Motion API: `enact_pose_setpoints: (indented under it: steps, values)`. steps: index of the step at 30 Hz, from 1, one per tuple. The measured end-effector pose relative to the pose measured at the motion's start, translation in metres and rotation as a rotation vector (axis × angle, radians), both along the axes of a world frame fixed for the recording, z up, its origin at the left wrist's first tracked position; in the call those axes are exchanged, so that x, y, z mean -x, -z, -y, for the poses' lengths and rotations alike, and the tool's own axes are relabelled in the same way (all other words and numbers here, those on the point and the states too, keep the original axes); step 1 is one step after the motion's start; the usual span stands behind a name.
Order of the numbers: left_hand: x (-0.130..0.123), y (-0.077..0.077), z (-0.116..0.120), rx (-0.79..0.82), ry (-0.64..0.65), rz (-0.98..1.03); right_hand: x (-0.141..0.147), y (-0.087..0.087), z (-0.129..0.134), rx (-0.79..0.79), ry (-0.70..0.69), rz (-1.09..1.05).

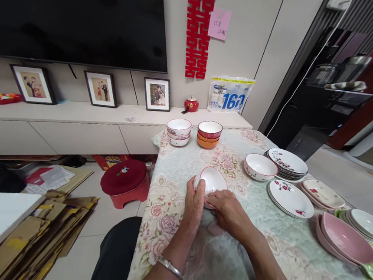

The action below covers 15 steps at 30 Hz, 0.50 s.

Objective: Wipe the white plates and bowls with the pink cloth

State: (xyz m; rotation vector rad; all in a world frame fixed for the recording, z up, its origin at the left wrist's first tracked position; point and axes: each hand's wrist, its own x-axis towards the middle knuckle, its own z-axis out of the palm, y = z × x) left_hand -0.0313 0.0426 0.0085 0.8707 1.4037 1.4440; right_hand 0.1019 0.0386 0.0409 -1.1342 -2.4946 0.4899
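A white bowl with a thin red rim (214, 180) is held tilted over the near part of the flowered tablecloth (164, 242). My left hand (195, 199) is closed on its left side, thumb against the wall and rim. My right hand (228, 209) grips the lower right edge, with its fingers bent round the rim. Something pale shows beneath my right hand, too hidden to name. Beyond the hands stand a stack of white bowls (178, 132) and a stack of red and orange bowls (208, 135). To the right sits a single white bowl (261, 167).
On the right are stacked dark-patterned plates (287, 162), flowered plates (290, 199), squarish dishes (323, 194), pink leaf-shaped dishes (347, 241) and green-edged dishes (370, 223). A red stool (126, 178) and flattened cardboard (51, 228) lie left of the table.
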Motion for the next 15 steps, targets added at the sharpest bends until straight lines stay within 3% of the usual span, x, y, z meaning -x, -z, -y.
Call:
enact_pose_setpoints:
  steps: [7,11,13,15]
  values:
    - [-0.013,-0.008,0.011,-0.092,0.079,-0.028,0.013,0.004,0.002,0.13,0.217,-0.366]
    - [-0.008,-0.008,0.01,-0.05,0.066,-0.01,0.012,-0.002,0.003,0.184,0.002,-0.402]
    - [-0.004,-0.006,0.007,-0.043,0.046,-0.01,0.009,-0.006,0.002,0.156,-0.092,-0.308]
    - [0.0,-0.002,0.003,-0.035,0.021,-0.006,0.005,-0.007,0.001,0.103,-0.1,-0.186]
